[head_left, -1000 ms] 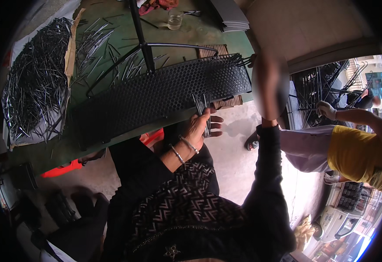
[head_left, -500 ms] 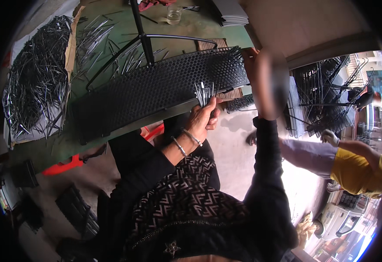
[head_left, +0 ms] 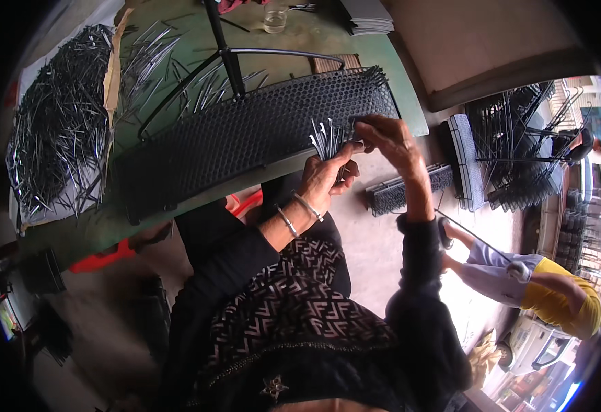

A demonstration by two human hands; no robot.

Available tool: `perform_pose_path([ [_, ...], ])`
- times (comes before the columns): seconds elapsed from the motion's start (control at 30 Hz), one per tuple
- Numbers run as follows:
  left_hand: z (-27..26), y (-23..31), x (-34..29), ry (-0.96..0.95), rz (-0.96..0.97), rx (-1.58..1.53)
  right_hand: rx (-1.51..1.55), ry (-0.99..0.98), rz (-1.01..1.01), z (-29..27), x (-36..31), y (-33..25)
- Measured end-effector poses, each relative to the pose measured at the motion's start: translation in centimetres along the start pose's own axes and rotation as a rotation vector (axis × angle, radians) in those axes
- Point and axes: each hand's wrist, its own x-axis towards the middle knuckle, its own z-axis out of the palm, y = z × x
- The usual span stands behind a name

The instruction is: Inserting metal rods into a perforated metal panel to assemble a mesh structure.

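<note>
left hand (head_left: 323,180): being kept clamped on a bunch of thin metal strips (head_left: 326,141), centre of frame; strips being fanned upward out of the fist; two bracelets (head_left: 296,216) being worn on the wrist.
right hand (head_left: 393,143): being held right beside the left fingertips, just right of centre; fingers being curled in toward the thumb; whether anything is being pinched cannot be told.
perforated panel (head_left: 245,130): black, long, being supported on the table, slanting from left of centre to upper right; its near edge being partly covered by hands and strips.
table (head_left: 410,96): green, being filled across upper left and top.
strip heap (head_left: 60,123): being contained in an open package, far left; loose strips (head_left: 153,55) being scattered beside it.
tubular frame (head_left: 226,65): black, being stood at upper centre, by the panel's far edge.
glass (head_left: 275,19): being left at top centre; grey stack (head_left: 369,19) being placed to its right.
co-worker (head_left: 564,295): yellow top, being seen at right edge; a thin rod (head_left: 475,233) apparently being held.
</note>
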Motion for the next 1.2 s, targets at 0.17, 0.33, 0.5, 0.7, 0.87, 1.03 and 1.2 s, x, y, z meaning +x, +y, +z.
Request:
perform_pose_path([
  [0.17, 0.5, 0.7, -0.6, -0.017, -0.034, 0.089, -0.035, 0.038, 0.069, 0.0, -0.6, -1.2],
  [0.33, 0.5, 0.8, -0.7, -0.038, -0.054, 0.161, 0.082, -0.018, 0.122, -0.5, -0.9, -1.0],
  [0.5, -0.5, 0.7, 0.1, 0.046, -0.058, 0.065, -0.098, 0.507, -0.086, -3.1, -0.6, -1.5],
  [0.7, -1.6, -1.3, 1.0, -0.032, -0.056, 0.037, -0.404, 0.975, -0.352, -5.8, 3.8, 0.1],
  [0.87, -2.0, -1.3, 1.1, -0.049, -0.042, -0.058, -0.371, 0.911, -0.4, -5.4, 6.3, 2.2],
  [1.03, -1.2, -0.6, 0.6, -0.05, -0.111, -0.079, -0.446, 0.896, -0.482, -5.5, 6.9, 2.3],
  [1.2, -1.5, -1.5, 1.0, -0.022, -0.084, -0.08, -0.512, 0.819, -0.262, -5.7, 6.6, 1.1],
])
